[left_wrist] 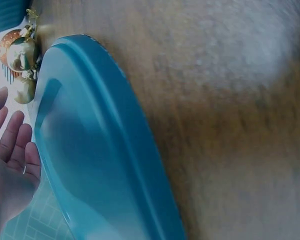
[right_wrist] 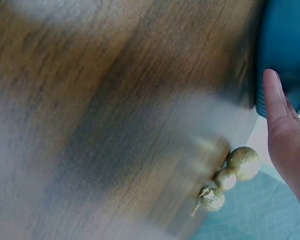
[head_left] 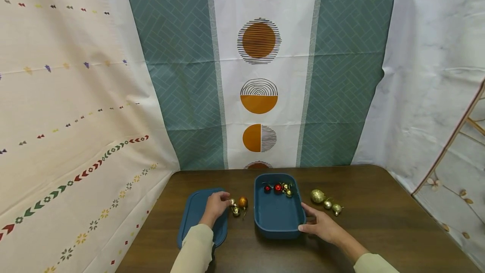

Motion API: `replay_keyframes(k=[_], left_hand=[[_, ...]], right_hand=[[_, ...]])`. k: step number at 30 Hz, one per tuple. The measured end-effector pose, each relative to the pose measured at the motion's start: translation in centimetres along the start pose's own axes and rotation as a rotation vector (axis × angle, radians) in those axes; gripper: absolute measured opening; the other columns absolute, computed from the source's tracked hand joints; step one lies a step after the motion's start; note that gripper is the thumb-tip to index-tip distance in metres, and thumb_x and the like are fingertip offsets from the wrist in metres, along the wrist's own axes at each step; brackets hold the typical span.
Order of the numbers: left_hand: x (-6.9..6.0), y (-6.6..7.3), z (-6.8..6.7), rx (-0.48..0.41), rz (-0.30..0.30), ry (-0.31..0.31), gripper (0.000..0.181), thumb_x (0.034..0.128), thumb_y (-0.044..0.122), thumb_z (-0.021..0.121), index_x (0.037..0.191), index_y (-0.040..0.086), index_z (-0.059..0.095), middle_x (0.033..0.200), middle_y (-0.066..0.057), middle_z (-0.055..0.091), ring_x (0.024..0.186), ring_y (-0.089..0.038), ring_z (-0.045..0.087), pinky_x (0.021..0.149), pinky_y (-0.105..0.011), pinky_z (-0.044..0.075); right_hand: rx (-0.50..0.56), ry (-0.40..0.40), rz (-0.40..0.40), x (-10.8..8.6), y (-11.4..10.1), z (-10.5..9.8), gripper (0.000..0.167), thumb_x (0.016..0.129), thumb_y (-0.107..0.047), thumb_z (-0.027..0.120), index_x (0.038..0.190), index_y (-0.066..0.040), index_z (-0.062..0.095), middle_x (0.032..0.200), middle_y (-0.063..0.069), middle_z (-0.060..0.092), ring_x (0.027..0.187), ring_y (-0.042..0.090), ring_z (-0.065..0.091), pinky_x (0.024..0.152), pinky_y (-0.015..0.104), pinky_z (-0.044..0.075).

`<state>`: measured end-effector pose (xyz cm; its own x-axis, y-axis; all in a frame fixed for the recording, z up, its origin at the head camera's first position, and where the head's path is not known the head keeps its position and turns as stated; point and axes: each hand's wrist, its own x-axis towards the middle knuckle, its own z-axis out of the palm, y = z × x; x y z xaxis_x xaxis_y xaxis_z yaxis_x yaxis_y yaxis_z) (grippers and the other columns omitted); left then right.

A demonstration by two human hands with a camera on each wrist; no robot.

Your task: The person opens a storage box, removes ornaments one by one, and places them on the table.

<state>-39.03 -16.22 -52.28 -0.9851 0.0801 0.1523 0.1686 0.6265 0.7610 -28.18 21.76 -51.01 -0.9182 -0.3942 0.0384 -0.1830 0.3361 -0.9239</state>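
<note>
In the head view a blue box [head_left: 278, 214] stands mid-table, with red and gold baubles [head_left: 278, 188] at its far end. My right hand [head_left: 322, 225] rests against the box's right side, thumb near the front corner and fingers along the wall; the right wrist view shows the thumb straight on the box [right_wrist: 285, 50]. Above the right part of the blue lid [head_left: 197, 210] is my left hand [head_left: 217, 208], its fingertips beside several gold baubles [head_left: 235, 211] and an orange one [head_left: 243, 202]. The left wrist view shows those fingers loosely bent, apart from the gold baubles [left_wrist: 23, 54].
Right of the box, three gold baubles [head_left: 317, 196] lie in a row on the brown table [head_left: 363, 205]. Patterned cloths [head_left: 182, 96] hang behind the table and at both sides. A rack-like frame [head_left: 451, 138] shows at the far right.
</note>
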Motion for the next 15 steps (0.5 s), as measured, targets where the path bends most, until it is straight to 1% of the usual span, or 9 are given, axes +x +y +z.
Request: replay_keyframes(k=[4,10,12,15], left_hand=[[0.1,0.4,-0.2,-0.008,0.005,0.012,0.030,0.0916,0.007,0.070,0.120,-0.004,0.067,0.111,-0.018,0.067,0.099,-0.034,0.064,0.081,-0.047,0.054],[0.7,0.9,-0.1,0.010,0.046,0.032,0.032,0.0930,0.012,0.070,0.122,-0.001,0.067,0.115,-0.017,0.067,0.103,-0.034,0.063,0.085,-0.048,0.053],[1.0,1.3,0.0,0.011,0.072,0.035,0.033,0.0932,0.013,0.070,0.123,-0.002,0.066,0.115,-0.018,0.067,0.103,-0.034,0.063,0.085,-0.048,0.053],[1.3,2.1,0.3,-0.007,0.079,0.035,0.035,0.0934,0.014,0.070,0.124,-0.002,0.066,0.114,-0.018,0.067,0.103,-0.034,0.063,0.086,-0.048,0.053]], right_hand=[[-0.007,0.001,-0.003,0.0,-0.1,0.0,0.083,0.093,-0.015,0.071,0.150,0.015,0.019,0.128,0.040,0.050,0.106,0.036,0.065,0.076,0.033,0.056],[-0.003,0.006,0.001,0.0,-0.2,0.0,0.083,0.092,-0.014,0.072,0.150,0.015,0.020,0.129,0.039,0.050,0.105,0.035,0.065,0.076,0.033,0.056],[0.009,0.005,-0.003,-0.1,-0.2,0.0,0.083,0.092,-0.013,0.072,0.150,0.015,0.019,0.128,0.040,0.050,0.105,0.036,0.065,0.076,0.034,0.056],[0.017,0.003,-0.007,-0.1,-0.1,0.1,0.083,0.092,-0.013,0.072,0.150,0.016,0.019,0.128,0.041,0.050,0.105,0.036,0.065,0.076,0.034,0.057]])
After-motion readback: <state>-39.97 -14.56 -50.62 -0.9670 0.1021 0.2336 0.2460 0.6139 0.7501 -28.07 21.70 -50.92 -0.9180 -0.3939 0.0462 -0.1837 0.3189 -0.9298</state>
